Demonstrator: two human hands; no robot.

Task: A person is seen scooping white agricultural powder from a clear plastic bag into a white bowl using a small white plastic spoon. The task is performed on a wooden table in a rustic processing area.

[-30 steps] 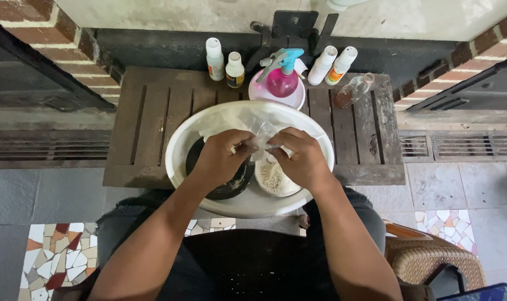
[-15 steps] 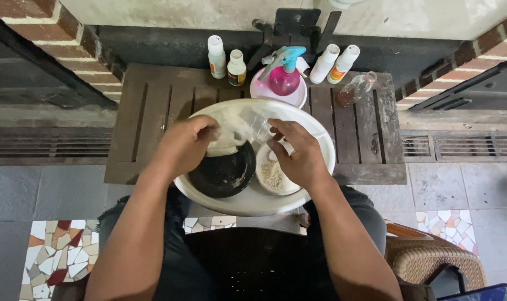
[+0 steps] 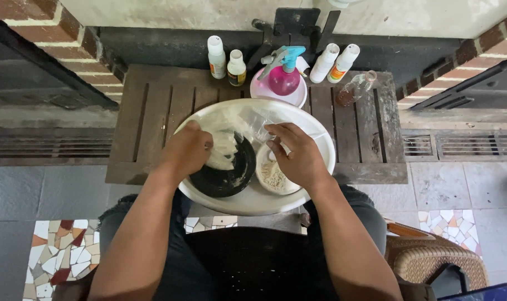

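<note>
Here, the left hand sits at about nine o'clock in the large white basin, fingers curled closed around a whitish, crumpled mass that looks like a thin plastic bag or film. That mass lies directly to the three o'clock side of the left fingers, draped over the rim of a black bowl, with its long axis running roughly from six toward twelve o'clock. The left hand is the nearer one; it is in contact with the material.

The right hand rests just beside it, toward three o'clock, its fingers narrowed and bent down over a small white bowl holding a pale, crumbly powder. Whether those fingers pinch a corner of the clear film or only touch it, I cannot tell. The two bowls stand side by side inside the basin, black on the left, white on the right, nearly touching.

Beyond the basin, at twelve o'clock on the slatted wooden table, stands a row of containers: two small white-capped bottles with coloured labels, a pink spray bottle with a turquoise trigger standing in a pink bowl, two slim white bottles leaning together with orange-and-green labels, and a clear bottle lying tilted at about one o'clock.
</note>
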